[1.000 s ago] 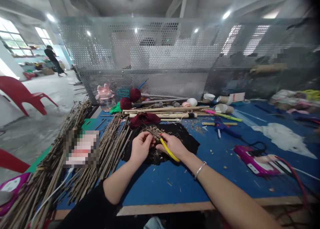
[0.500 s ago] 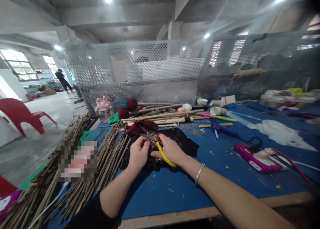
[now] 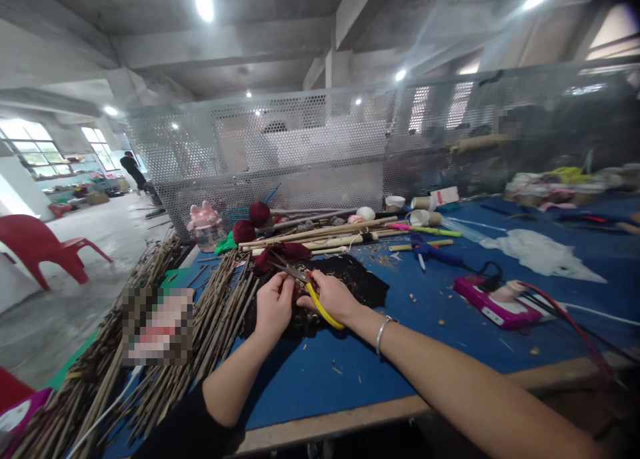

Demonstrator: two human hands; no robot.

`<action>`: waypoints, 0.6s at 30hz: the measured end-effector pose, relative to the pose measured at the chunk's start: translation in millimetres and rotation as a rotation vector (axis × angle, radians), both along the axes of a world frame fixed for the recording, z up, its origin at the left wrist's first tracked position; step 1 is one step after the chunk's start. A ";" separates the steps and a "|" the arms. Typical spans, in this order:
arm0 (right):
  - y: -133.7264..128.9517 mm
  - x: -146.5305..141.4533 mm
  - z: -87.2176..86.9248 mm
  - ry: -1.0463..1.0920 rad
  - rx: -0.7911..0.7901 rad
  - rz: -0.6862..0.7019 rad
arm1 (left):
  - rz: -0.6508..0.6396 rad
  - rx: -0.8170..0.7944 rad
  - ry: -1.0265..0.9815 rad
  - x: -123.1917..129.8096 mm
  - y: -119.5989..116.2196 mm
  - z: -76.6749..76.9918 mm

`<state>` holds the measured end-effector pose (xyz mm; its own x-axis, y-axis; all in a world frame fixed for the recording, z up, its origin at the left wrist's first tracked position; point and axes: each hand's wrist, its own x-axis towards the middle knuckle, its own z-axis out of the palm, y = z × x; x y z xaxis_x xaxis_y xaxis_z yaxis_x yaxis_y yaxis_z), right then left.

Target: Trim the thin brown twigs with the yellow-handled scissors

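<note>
My right hand (image 3: pixel 330 297) is closed on a pair of scissors (image 3: pixel 324 307) with yellow handles and a touch of red near the pivot. Their metal blades point up and left, a little apart. Beside the blades, my left hand (image 3: pixel 275 303) has its thumb and fingers pinched together; whatever they hold is too small or hidden to make out. Both hands are over a black cloth (image 3: pixel 363 280) strewn with plant scraps. Dark red cloth or yarn (image 3: pixel 287 250) lies just beyond the blade tips.
Bundles of thin sticks (image 3: pixel 210 319) cover the table's left side. Behind the cloth lie bamboo poles (image 3: pixel 330 233) and dark red yarn balls (image 3: pixel 244 231). To the right are a blue glue gun (image 3: pixel 435 251), a purple power strip (image 3: pixel 493 303) with cords, and white plastic (image 3: pixel 545 259).
The camera view has shifted slightly. My hands stay close together over the black cloth, with the scissors still in my right hand and the blades still near my left fingers.
</note>
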<state>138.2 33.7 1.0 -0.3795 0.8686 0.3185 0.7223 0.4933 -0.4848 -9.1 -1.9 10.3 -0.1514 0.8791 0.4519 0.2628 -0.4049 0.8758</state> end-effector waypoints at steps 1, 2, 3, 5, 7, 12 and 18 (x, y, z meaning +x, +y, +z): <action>0.5 0.3 -0.2 0.000 0.004 -0.002 | 0.000 0.005 0.008 -0.2 -0.3 0.4; 0.9 0.7 -0.4 0.000 0.006 -0.004 | 0.000 0.010 0.018 -0.4 -0.6 1.0; 1.3 1.0 -0.5 0.001 0.006 -0.005 | -0.001 0.013 0.026 -0.6 -1.0 1.7; 1.8 1.6 -0.7 0.008 -0.005 -0.007 | -0.002 0.013 0.038 -1.0 -1.7 3.1; 2.5 2.0 -1.1 0.024 -0.019 -0.008 | -0.001 0.007 0.037 -1.2 -1.9 3.7; 5.6 2.9 -2.5 0.084 -0.058 0.048 | -0.010 -0.009 0.016 -1.2 -0.2 0.2; 7.5 4.9 -1.6 0.126 -0.083 0.089 | -0.107 -0.113 -0.189 0.3 3.9 -5.6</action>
